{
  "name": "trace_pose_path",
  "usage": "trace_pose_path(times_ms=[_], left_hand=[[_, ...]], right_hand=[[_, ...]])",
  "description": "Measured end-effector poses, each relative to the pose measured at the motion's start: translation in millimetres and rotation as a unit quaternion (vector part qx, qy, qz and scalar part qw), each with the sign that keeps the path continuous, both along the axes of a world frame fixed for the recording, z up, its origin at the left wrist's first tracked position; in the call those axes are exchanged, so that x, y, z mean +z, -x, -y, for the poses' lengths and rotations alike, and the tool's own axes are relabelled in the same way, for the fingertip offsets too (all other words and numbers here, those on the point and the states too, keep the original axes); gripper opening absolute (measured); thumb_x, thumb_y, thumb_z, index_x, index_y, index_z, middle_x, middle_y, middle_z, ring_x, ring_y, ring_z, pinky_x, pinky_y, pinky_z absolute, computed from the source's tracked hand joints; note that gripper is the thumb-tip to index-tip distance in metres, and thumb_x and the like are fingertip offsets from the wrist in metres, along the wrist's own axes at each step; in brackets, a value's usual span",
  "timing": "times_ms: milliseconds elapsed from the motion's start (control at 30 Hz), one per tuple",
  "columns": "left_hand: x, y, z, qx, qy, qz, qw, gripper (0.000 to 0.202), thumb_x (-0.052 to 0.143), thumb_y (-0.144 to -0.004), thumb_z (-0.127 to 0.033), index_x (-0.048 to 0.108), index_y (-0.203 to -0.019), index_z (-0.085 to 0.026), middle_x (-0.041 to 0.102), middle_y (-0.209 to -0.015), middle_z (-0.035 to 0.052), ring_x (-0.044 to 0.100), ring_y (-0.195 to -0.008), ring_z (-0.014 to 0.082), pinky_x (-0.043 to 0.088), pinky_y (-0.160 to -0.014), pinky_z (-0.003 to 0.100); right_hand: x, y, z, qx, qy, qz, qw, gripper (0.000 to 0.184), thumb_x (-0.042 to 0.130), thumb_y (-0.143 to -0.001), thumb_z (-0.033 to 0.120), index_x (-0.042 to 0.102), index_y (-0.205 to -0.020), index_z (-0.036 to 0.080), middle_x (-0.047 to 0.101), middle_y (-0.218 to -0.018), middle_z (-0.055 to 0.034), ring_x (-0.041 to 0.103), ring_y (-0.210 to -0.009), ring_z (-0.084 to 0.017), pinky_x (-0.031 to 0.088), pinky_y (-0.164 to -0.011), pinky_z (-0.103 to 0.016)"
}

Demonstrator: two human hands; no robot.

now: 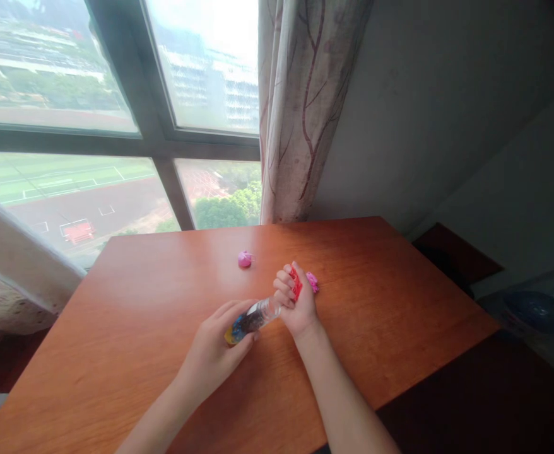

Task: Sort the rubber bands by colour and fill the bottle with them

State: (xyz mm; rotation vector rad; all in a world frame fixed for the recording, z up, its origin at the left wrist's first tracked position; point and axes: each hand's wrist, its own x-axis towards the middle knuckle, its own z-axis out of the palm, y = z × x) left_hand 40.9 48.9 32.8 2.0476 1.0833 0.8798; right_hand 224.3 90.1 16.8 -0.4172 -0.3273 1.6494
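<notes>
My left hand [223,337] is wrapped round a clear, see-through bottle [257,315] that lies tilted, its narrower end pointing up to the right. Inside or on it show yellow, blue and dark patches; I cannot tell which. Closed in a fist, my right hand [296,306] grips a small bright red object [296,284] whose kind is mostly hidden by the fingers. The bottle's end touches or nearly touches the heel of that fist. Just behind the right hand lies a small pink object [312,282], partly covered. A round pink-purple object [245,259] rests farther back on the table.
Both forearms cross the brown wooden table [130,353]. At its far side stand a window [158,126] and a patterned curtain [300,107]. A large bluish water bottle [537,309] is on the right, beyond the table's edge.
</notes>
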Motion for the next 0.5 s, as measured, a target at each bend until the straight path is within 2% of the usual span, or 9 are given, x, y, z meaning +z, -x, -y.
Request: trace_pose_path(times_ms=[167,500], left_hand=[[0.5,-0.1,-0.4,-0.001,0.000,-0.003,1.000,0.035,0.057,-0.082,-0.012,0.063,-0.116,-0.022,0.069,-0.110,0.0048,0.065,-0.098,0.0188,0.051,-0.086,0.027],[0.7,0.5,-0.4,-0.009,0.006,0.001,1.000,0.036,0.057,-0.082,-0.012,0.062,-0.116,-0.022,0.068,-0.110,0.0041,0.065,-0.098,0.0178,0.051,-0.086,0.026]], right_hand=[[-1.2,4.4,0.5,0.018,-0.007,-0.076,0.997,0.016,0.068,-0.084,0.028,0.056,-0.082,0.016,0.035,-0.057,0.0111,0.024,-0.040,-0.003,0.017,-0.031,-0.012],[-2.6,4.9,3.1,0.012,0.026,-0.128,0.991,0.023,0.068,-0.083,0.027,0.052,-0.070,0.016,0.042,-0.063,0.0062,0.039,-0.051,-0.004,0.028,-0.037,-0.009]])
